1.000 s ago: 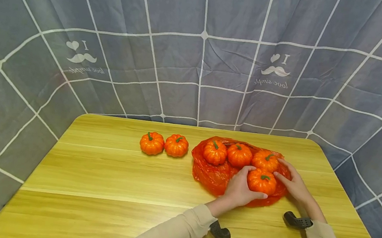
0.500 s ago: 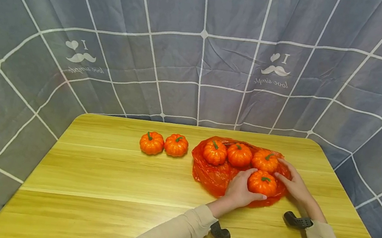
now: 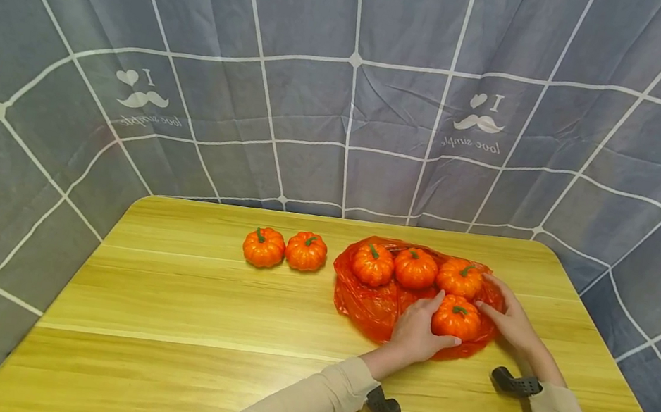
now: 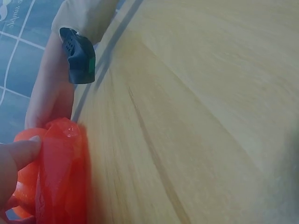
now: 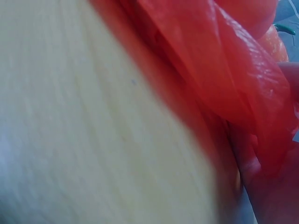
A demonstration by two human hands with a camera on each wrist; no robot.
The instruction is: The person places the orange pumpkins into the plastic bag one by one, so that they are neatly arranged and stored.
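Note:
My left hand (image 3: 417, 329) curves round the left side of a small orange pumpkin (image 3: 458, 317) with a green stem, thumb along its front and fingers behind. This pumpkin lies at the right front of a crumpled red plastic bag (image 3: 376, 305). In the left wrist view, my thumb (image 4: 25, 151) touches the pumpkin beside a fold of the bag (image 4: 63, 172). My right hand (image 3: 508, 321) grips the bag's right side, thumb and fingers apart near another pumpkin (image 3: 459, 277). In the right wrist view, the bag (image 5: 224, 70) drapes over part of that hand.
Two more pumpkins, a left one (image 3: 374, 264) and a middle one (image 3: 416, 269), sit along the back of the bag. Another pair, one pumpkin (image 3: 263, 247) beside a second (image 3: 306, 251), stands left on the wooden table (image 3: 174, 311). A grey checked curtain (image 3: 295, 101) hangs around the table.
My left hand has shifted slightly right with the front pumpkin, which now sits nearer my right hand. The right hand and the other pumpkins stay in place.

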